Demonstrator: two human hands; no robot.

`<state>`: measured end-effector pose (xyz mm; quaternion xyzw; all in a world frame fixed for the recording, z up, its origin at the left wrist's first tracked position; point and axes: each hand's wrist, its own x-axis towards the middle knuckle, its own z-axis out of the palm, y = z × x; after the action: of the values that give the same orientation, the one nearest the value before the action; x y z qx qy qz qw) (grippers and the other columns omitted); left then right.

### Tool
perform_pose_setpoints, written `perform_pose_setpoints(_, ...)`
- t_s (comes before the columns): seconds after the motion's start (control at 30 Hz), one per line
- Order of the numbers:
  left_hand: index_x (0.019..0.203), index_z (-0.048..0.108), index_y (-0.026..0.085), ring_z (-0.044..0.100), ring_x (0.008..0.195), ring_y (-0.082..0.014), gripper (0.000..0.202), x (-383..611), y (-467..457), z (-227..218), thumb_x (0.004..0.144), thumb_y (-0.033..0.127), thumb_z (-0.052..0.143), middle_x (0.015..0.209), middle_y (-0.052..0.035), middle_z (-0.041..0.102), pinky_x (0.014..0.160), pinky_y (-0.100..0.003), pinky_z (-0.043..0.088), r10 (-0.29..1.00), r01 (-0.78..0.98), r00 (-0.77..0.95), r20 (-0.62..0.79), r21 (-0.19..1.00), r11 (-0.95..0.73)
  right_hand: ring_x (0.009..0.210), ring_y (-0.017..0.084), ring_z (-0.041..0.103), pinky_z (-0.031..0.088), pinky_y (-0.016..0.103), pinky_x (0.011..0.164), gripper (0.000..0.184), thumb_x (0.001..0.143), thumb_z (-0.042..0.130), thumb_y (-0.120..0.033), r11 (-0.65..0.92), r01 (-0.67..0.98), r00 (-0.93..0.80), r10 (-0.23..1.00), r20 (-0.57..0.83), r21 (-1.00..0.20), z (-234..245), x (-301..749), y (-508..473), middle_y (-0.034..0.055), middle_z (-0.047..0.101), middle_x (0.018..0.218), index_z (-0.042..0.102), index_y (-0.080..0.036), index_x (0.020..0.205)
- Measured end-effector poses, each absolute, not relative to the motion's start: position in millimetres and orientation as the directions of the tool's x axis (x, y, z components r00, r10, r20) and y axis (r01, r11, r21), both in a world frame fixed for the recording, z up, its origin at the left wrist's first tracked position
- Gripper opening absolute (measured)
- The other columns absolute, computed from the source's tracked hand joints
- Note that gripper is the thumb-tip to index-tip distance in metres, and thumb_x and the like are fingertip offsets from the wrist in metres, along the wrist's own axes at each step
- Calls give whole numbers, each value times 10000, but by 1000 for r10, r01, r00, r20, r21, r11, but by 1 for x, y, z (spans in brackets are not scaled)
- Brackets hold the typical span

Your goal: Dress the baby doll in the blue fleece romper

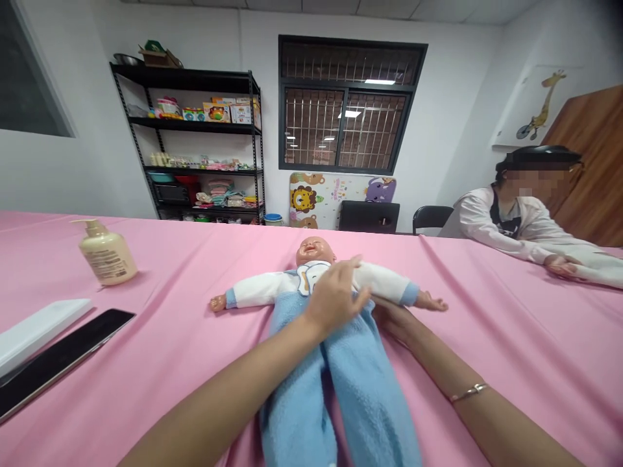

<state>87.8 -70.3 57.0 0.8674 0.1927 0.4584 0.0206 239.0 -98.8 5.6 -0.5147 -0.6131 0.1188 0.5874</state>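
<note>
A baby doll (pixel 311 250) lies on its back on the pink cloth (pixel 170 363), head away from me and arms spread wide. It wears a blue fleece outfit (pixel 374 389) with white sleeves and blue cuffs. My left hand (pixel 338 295) reaches across the doll's chest, its fingers stretched out flat near the shoulder on the right and the thumb apart. Beside the doll's body, my right hand (pixel 393 319) is tucked beneath the sleeve on the right. Its fingers are hidden under the doll's arm. A bracelet (pixel 470 392) circles my right wrist.
To the left stand a pump bottle (pixel 108 253), a white slab-like object (pixel 43 331) and a dark phone-like device (pixel 63 360). Another person (pixel 516 214) sits at the right, hands on the table. Behind are a loaded black shelf rack (pixel 195 123) and chairs (pixel 370 215).
</note>
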Motion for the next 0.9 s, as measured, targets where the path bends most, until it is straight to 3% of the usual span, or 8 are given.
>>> perform_pose_setpoints(0.1,1167,415,127,445,1103,-250,393,57,-54,55,834,329,466,1153,-131,508,949,-376,352,536,512,398,745,304,-803,1003,213,581,516,374,827,362,812,498,-447,307,-195,196,943,270,-931,0,267,-97,92,620,1056,590,-150,998)
perform_pose_setpoints(0.17,1038,492,144,518,947,-258,336,33,-45,53,814,394,483,985,-106,563,819,-366,411,707,611,306,637,438,-659,1053,226,552,500,412,874,313,783,592,-369,192,-576,220,973,75,-795,-6,276,-91,72,585,1120,549,-191,1036)
perform_pose_setpoints(0.23,759,523,163,533,711,-214,342,12,-41,51,830,480,414,719,-38,554,671,-317,414,815,556,386,431,597,-579,1057,211,548,503,394,887,295,781,613,-284,171,-680,290,956,-48,-713,-10,280,-84,62,568,1133,523,-199,1048)
perform_pose_setpoints(0.3,620,459,170,466,590,-164,420,-1,-40,49,835,517,362,594,5,468,585,-271,375,829,390,414,375,750,-534,1055,199,548,515,367,878,247,804,587,-240,143,-700,327,935,-137,-700,-13,280,-78,68,562,1126,514,-188,1034)
perform_pose_setpoints(0.4,614,425,169,376,534,-125,415,-8,-42,48,819,527,380,566,31,389,524,-239,325,872,180,292,393,873,-454,1037,191,558,534,325,847,195,836,543,-232,108,-687,344,920,-190,-719,-13,279,-77,85,572,1091,504,-175,1018)
perform_pose_setpoints(0.63,757,499,164,481,716,-147,266,-11,-40,30,783,427,534,738,8,504,672,-239,379,791,171,507,342,860,-481,808,207,638,562,299,692,252,872,477,-290,-83,-481,239,945,-222,-873,-2,270,-88,175,606,968,505,-82,1012)
perform_pose_setpoints(0.77,894,497,167,516,852,-172,301,-15,-32,25,719,380,619,876,-21,547,771,-267,388,831,85,453,323,912,-401,531,101,547,500,216,514,266,841,520,-345,-134,-302,208,957,-202,-944,-1,260,-94,66,582,697,566,-86,880)
perform_pose_setpoints(0.9,884,470,171,504,792,-151,322,-19,-30,28,691,358,647,824,-5,523,717,-246,386,828,75,476,295,925,-373,437,56,333,337,179,423,405,761,571,-490,-14,-75,178,984,-27,-997,2,249,-99,-44,352,496,473,-142,578)
